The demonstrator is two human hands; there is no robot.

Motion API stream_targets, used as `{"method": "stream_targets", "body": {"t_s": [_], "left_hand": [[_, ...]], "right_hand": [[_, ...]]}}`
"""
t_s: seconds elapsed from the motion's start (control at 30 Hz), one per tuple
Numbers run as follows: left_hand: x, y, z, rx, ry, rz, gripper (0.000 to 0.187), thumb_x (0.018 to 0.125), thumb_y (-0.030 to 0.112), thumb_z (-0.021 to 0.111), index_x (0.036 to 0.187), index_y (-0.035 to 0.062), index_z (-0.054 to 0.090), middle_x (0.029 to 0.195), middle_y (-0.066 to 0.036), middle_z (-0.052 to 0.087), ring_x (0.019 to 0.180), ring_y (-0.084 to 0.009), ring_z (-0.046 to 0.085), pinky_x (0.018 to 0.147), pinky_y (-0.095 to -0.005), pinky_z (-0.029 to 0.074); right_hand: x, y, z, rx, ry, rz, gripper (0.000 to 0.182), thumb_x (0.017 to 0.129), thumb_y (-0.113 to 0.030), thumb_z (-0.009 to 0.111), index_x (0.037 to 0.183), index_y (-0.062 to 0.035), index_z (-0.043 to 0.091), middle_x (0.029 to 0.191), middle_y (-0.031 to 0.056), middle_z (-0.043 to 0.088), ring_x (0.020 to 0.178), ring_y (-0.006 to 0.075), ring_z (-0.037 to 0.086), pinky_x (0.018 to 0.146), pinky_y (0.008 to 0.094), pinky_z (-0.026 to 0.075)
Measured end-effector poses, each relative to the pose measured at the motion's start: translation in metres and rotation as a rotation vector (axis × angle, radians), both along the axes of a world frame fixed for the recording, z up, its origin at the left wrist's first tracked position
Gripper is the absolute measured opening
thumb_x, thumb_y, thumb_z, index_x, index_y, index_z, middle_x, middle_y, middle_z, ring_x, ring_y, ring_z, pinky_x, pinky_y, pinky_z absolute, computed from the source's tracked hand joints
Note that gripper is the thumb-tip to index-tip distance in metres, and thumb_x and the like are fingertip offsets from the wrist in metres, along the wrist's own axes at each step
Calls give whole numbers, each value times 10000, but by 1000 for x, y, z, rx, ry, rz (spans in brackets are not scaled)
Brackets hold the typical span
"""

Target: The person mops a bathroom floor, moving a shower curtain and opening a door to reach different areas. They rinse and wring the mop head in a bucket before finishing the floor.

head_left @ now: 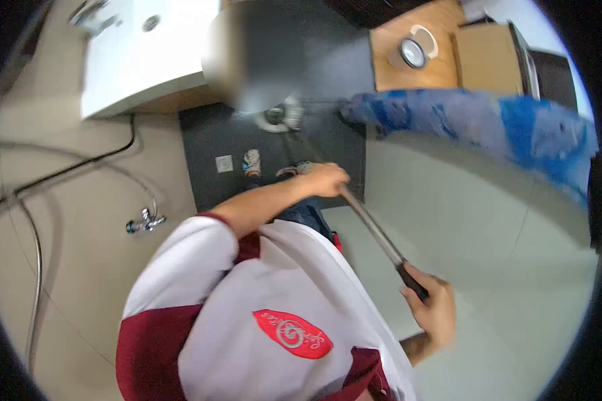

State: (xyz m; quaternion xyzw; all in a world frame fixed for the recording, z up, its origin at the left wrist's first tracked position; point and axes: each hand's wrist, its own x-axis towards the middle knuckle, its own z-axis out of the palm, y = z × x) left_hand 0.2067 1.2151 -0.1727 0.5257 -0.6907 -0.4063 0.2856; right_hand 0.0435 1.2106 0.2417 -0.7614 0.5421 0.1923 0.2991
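A mop with a long metal pole [378, 230] slants across in front of my body. My left hand [326, 179] is closed round the middle of the pole. Lower right, my right hand [435, 304] wraps round its black end grip [413, 281]. At the far end, a round white mop head [281, 119] rests on the dark floor, partly covered by a blurred patch and smeared by motion. My shoes [251, 162] stand close to the mop head, near a square floor drain [224, 164].
A white washbasin [150, 60] with a tap [93, 17] juts in at upper left. Below it, a wall mixer tap [145, 220] and hoses [39, 260] line the tiled wall. A blue patterned cloth [461, 117] hangs at right, near a wooden surface [388, 77] bearing a cup-like container [410, 55].
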Motion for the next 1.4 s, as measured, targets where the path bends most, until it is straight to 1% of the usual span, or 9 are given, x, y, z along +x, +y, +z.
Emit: {"method": "stream_targets", "body": {"t_s": [0.23, 0.47, 0.57, 0.63, 0.8, 1.1, 1.2, 1.27, 1.4], "left_hand": [[-29, 15, -19, 156, -7, 73, 312, 721, 101, 715, 1008, 165, 610, 1043, -55, 625, 1076, -320, 578, 819, -488, 500], [-205, -65, -26, 85, 229, -265, 319, 730, 107, 740, 999, 129, 569, 1016, -98, 581, 1040, -354, 573, 794, -511, 502], [-279, -68, -35, 88, 176, -522, 245, 757, 28, 692, 964, 78, 571, 1043, -122, 596, 1088, -351, 566, 797, -494, 495], [-330, -50, -58, 100, 43, -745, 237, 775, 40, 676, 993, 70, 588, 1035, -145, 613, 1057, -356, 592, 787, -496, 515], [-332, -25, -6, 85, -216, -1256, 262, 796, 155, 694, 1041, 82, 633, 1095, -162, 642, 1023, -344, 636, 768, -496, 530], [-185, -104, -26, -10, -144, -878, 477, 746, 285, 775, 1167, 104, 642, 1258, -119, 595, 1272, -340, 500, 949, -468, 517], [-195, -70, -69, -134, -295, -959, 502, 754, 245, 784, 1202, 87, 619, 1347, -125, 528, 1317, -346, 453, 969, -519, 505], [-208, -55, -47, 83, -325, -1197, 733, 722, 141, 823, 1387, 144, 517, 1452, -133, 445, 1376, -368, 391, 1040, -530, 460], [-243, 22, -14, -12, -122, -1382, 437, 818, 195, 752, 1216, 78, 614, 1267, -155, 563, 1192, -341, 548, 844, -473, 559]], "right_hand": [[-64, -4, -39, 37, -49, -184, 403, 780, -101, 754, 1179, -148, 719, 850, 189, 700, 705, 368, 649, 657, 414, 508], [-143, 10, -7, -39, 131, -604, 392, 850, -94, 710, 1241, -97, 686, 973, 202, 720, 799, 311, 719, 743, 354, 538], [-169, 55, -18, -126, 70, -652, 393, 866, -110, 699, 1258, -96, 674, 995, 222, 710, 856, 355, 723, 768, 362, 548], [-181, 83, -23, 28, 195, -824, 422, 873, -118, 698, 1289, -72, 648, 1049, 215, 718, 936, 284, 741, 821, 336, 549], [-181, 130, -12, 123, 58, -1270, 465, 856, -43, 703, 1310, 9, 614, 1177, 188, 711, 1057, 192, 678, 930, 303, 497], [-132, 97, -82, 96, -98, -1213, 475, 825, -57, 720, 1293, -86, 645, 1173, 171, 709, 1004, 206, 698, 887, 306, 510], [-101, 123, -116, 129, -22, -1266, 480, 844, -77, 710, 1317, -104, 633, 1210, 179, 694, 1073, 200, 686, 910, 316, 505], [-82, 157, -105, 12, -8, -1368, 449, 863, -106, 702, 1308, -130, 646, 1159, 180, 703, 1030, 273, 702, 882, 361, 524], [-38, 168, -53, 54, 93, -1625, 472, 851, -69, 705, 1318, -79, 635, 1093, 194, 723, 959, 219, 709, 860, 314, 521]]}}
